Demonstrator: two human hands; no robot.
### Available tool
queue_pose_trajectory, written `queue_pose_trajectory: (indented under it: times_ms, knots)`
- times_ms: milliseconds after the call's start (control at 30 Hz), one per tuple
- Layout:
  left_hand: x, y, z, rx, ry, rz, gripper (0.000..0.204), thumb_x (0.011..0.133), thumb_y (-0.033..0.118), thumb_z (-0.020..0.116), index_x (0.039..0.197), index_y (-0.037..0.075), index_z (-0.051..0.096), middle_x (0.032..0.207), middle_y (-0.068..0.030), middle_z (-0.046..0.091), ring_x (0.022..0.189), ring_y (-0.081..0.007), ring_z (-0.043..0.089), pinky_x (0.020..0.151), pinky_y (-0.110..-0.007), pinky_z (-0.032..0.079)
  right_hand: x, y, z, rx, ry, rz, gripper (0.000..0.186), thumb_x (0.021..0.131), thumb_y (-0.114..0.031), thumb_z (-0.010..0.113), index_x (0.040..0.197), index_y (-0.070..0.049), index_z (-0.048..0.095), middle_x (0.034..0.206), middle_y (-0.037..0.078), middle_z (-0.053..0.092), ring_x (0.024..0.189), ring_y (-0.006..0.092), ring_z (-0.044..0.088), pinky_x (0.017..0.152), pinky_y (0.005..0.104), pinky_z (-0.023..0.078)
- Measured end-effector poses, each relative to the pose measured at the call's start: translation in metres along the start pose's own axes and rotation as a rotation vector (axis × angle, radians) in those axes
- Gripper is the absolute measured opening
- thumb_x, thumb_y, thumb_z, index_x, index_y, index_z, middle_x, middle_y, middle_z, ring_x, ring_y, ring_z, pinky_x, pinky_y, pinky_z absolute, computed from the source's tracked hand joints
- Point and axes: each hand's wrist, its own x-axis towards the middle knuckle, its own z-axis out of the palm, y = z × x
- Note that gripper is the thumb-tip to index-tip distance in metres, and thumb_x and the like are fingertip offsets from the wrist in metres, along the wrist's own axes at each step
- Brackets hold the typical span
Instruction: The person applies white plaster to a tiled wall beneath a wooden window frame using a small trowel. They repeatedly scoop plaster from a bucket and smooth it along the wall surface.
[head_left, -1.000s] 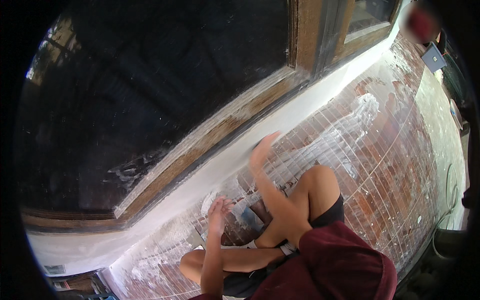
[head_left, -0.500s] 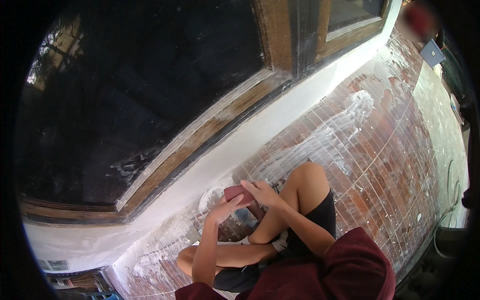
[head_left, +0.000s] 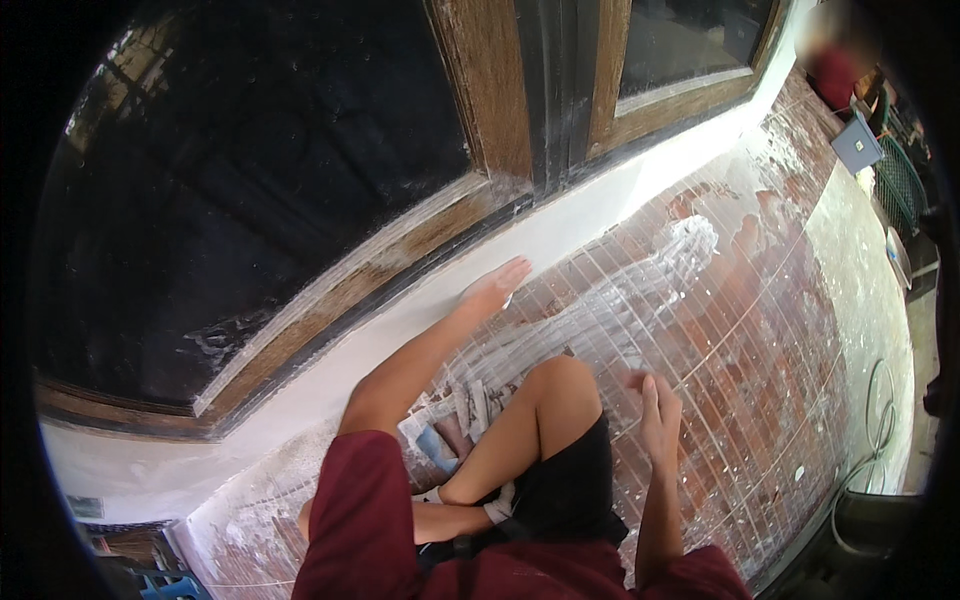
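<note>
Left hand [head_left: 493,288] flat, fingers spread, on white wall band [head_left: 600,205]; right hand [head_left: 660,405] open, empty, on tiled floor [head_left: 760,330].

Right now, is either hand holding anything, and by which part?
Nothing is held. The left hand lies open and flat against the white wall band under the window frame. The right hand rests open on the dusty brick floor.

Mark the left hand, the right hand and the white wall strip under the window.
left hand [head_left: 492,290], head view, back of the hand, flat on the strip.
right hand [head_left: 660,405], head view, back of the hand.
white wall strip [head_left: 600,205], head view, bare face.
</note>
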Motion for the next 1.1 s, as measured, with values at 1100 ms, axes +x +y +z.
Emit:
queue_pose_trajectory:
  times_ms: [1100]
  knots:
    - [-0.164,0.03,0.055,0.15,-0.106,0.205,0.072,0.089,0.023,0.047,0.152,-0.001,0.022,0.162,-0.0091,0.017,0.149,-0.0215,0.015,0.125,-0.041,0.01,-0.016,0.024,0.016,0.256,-0.169,0.114,0.026,0.1,-0.015,0.053,0.11,0.005,0.066,0.097,0.01,0.073,0.092,0.0143,0.066,0.082,0.0277,0.05]
